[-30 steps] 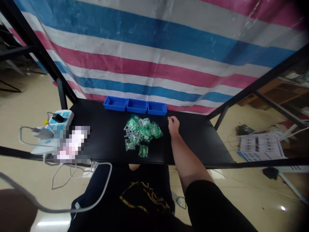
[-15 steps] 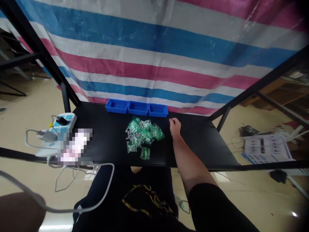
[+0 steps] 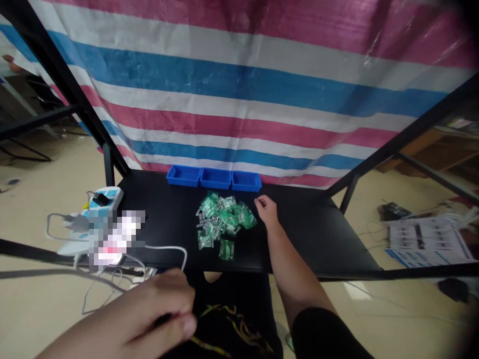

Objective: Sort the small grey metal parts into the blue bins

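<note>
My left hand (image 3: 160, 304) is close to the camera at the lower left, its fingers curled in and the thumb laid along them. Whatever it may hold is hidden. My right hand (image 3: 267, 209) is low over the black table (image 3: 310, 234), right of a pile of small green-and-clear plastic packets (image 3: 224, 214). Its fingers are curled together, and I cannot make out anything between them. Small grey pieces (image 3: 202, 218) lie among the packets on the left side. One green packet (image 3: 226, 249) lies at the pile's near edge.
Three blue trays (image 3: 216, 178) stand in a row at the table's back, before a striped sheet (image 3: 239, 94). At left are a power strip (image 3: 108, 196), a pixelated bright object (image 3: 116, 237) and white cables (image 3: 168, 248). Black frame posts (image 3: 71, 89) rise at both sides.
My left hand has come into view from the lower left. My right hand has shifted slightly left toward the pile. The view has tilted up a little.
</note>
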`<state>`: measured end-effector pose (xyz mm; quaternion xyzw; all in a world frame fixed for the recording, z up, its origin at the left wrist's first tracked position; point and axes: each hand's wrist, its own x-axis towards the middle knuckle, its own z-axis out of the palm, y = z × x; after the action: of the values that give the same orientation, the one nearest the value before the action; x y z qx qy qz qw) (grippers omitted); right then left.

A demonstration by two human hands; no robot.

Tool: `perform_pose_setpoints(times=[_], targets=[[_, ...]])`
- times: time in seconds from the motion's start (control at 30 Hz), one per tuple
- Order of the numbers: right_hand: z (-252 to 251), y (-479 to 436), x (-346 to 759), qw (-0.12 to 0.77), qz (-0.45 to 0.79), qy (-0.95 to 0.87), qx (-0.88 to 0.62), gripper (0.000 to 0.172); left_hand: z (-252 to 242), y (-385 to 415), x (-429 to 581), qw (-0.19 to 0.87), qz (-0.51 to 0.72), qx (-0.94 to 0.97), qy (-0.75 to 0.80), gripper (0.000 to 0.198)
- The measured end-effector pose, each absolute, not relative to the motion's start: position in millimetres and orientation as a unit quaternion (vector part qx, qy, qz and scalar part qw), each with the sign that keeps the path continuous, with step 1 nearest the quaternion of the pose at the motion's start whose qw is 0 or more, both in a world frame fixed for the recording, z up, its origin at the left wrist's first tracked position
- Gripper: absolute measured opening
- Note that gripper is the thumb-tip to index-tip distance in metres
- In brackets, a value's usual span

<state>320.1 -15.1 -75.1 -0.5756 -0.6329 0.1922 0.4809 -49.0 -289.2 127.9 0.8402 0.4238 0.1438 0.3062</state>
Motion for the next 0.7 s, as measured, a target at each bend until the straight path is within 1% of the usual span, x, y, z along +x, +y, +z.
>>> perform_pose_setpoints(times=[0.03, 0.1, 0.2, 0.3, 0.43, 0.53, 0.7], targets=[[-74.1, -21.5, 316.1, 0.459, 0.201, -0.654, -0.567, 0.025, 121.8, -281.9, -40.2, 0.299, 0.120, 0.838, 0.441, 0.028], [-72.5, -34.1, 309.1, 0.418, 0.207, -0.693, -0.550, 0.023, 106.7, -270.9, -27.8, 0.229, 0.133, 0.827, 0.495, 0.026], [-71.1, -46.9, 303.9, 0.373, 0.174, -0.737, -0.537, 0.021, 82.9, -266.7, -29.6, 0.155, 0.117, 0.803, 0.564, 0.024], [-70.5, -50.4, 304.6, 0.348, 0.158, -0.752, -0.537, 0.026, 67.5, -272.7, -47.9, 0.123, 0.071, 0.774, 0.617, 0.035], [-70.8, -48.8, 308.5, 0.333, 0.172, -0.760, -0.531, 0.032, 65.9, -279.7, -66.5, 0.068, 0.008, 0.743, 0.665, 0.048], [-72.0, -47.7, 310.1, 0.330, 0.174, -0.765, -0.525, 0.031, 69.3, -282.4, -69.2, 0.080, 0.011, 0.728, 0.681, 0.052], [-72.8, -47.9, 310.2, 0.335, 0.185, -0.761, -0.523, 0.029, 59.4, -296.8, -84.7, 0.185, 0.020, 0.683, 0.706, 0.055]])
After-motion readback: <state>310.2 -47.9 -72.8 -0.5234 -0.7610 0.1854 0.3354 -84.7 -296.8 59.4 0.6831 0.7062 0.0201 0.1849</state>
